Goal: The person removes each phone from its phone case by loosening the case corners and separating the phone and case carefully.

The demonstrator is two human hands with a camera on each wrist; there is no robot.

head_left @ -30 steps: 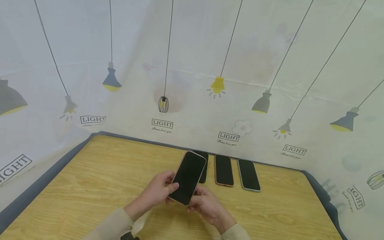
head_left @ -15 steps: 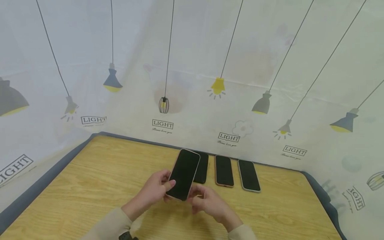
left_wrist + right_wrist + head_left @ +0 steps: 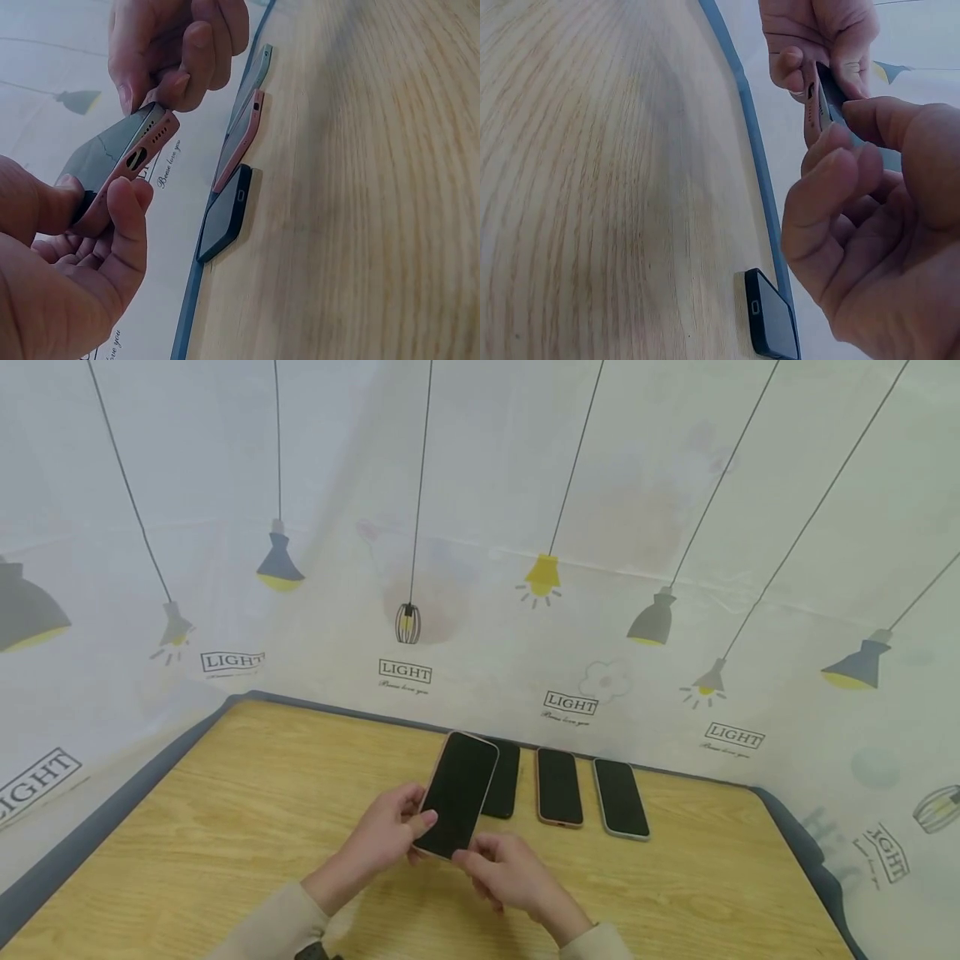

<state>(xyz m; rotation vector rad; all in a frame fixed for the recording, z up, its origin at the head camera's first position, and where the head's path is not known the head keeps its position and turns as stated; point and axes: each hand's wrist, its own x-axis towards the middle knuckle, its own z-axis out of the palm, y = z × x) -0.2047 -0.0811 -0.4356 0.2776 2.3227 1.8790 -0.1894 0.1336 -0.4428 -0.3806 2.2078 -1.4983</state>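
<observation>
My left hand (image 3: 386, 828) holds a smartphone (image 3: 459, 793) at its lower left side, thumb on the dark screen and fingers behind. The phone sits tilted above the table in a pink phone case (image 3: 155, 139). In the left wrist view its silver edge shows along the case's bottom wall, with the port cut-out facing the camera. My right hand (image 3: 513, 872) pinches the lower right corner, thumb at the screen's edge. Fingers of the right hand partly hide that corner in the right wrist view.
Behind the held phone lies a black phone (image 3: 506, 785), partly covered. To its right are a pink-cased phone (image 3: 559, 787) and a pale green-edged phone (image 3: 621, 799). The wooden table (image 3: 300, 760) has a grey-blue edge, backed by a lamp-printed curtain (image 3: 487, 527).
The phone has shifted slightly left and away, uncovering more of the black phone. My right hand drew back from the edge, then returned, its thumb now on the lower right corner.
</observation>
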